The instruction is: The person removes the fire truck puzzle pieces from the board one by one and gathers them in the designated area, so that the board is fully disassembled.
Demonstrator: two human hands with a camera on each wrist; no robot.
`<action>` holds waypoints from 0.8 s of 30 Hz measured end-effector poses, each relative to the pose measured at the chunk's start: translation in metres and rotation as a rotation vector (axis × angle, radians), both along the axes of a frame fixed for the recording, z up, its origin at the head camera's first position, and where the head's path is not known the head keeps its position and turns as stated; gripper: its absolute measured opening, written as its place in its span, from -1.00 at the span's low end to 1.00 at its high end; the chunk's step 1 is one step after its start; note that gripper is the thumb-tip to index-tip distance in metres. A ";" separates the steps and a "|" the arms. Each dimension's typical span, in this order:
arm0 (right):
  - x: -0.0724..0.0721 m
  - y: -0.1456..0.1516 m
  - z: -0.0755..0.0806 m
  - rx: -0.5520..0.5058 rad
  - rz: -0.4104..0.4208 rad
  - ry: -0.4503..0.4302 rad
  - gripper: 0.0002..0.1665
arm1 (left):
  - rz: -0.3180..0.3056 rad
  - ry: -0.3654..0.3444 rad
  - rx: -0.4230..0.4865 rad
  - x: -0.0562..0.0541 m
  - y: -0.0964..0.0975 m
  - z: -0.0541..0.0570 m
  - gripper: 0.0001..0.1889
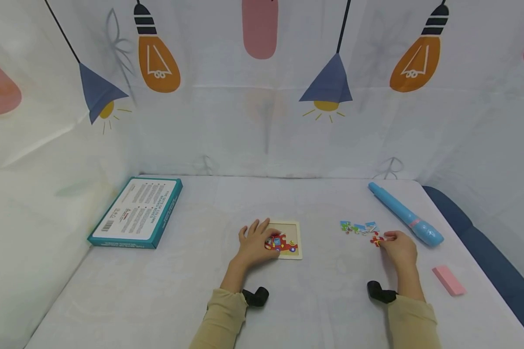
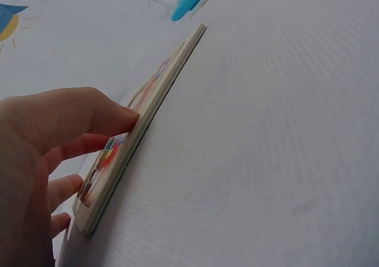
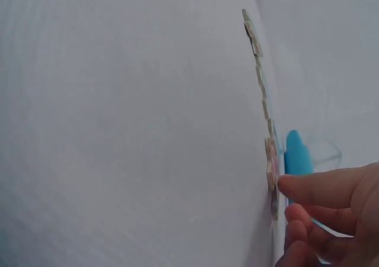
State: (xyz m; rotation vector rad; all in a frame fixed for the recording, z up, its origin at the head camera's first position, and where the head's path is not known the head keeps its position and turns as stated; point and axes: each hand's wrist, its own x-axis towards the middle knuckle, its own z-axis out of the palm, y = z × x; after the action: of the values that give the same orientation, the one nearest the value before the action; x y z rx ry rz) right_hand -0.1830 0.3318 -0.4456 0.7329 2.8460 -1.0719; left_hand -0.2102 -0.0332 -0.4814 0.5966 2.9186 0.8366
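Observation:
My left hand (image 1: 253, 245) is at the left side of a jigsaw puzzle board (image 1: 300, 242) lying on the table. In the left wrist view, its thumb (image 2: 115, 114) touches the board's near edge. The index finger bends over the assembled pieces (image 1: 284, 244), which show a red vehicle. My right hand (image 1: 401, 249) pinches a red and yellow puzzle piece (image 1: 375, 240) with thumb and index finger, low over the table. Several blue and green puzzle pieces (image 1: 358, 228) lie beside it, in a row. In the right wrist view, the fingers partly hide the piece.
A blue pen-shaped device (image 1: 406, 213) lies beyond the right hand, with a pink block (image 1: 449, 280) nearer the right edge. A teal and white box (image 1: 135, 211) sits at the far left. White printed curtains (image 1: 262, 131) hang behind the white table (image 1: 157, 291).

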 end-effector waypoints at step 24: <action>-0.008 -0.069 -0.001 -0.213 0.127 0.187 -0.56 | 0.031 -0.025 0.053 0.000 0.001 0.001 -0.43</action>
State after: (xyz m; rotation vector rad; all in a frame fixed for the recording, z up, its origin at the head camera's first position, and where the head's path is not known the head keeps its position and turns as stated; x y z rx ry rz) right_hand -0.1913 0.2630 -0.4463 0.4536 2.8151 -1.4638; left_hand -0.2101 -0.0319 -0.4801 0.5411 2.8991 0.9211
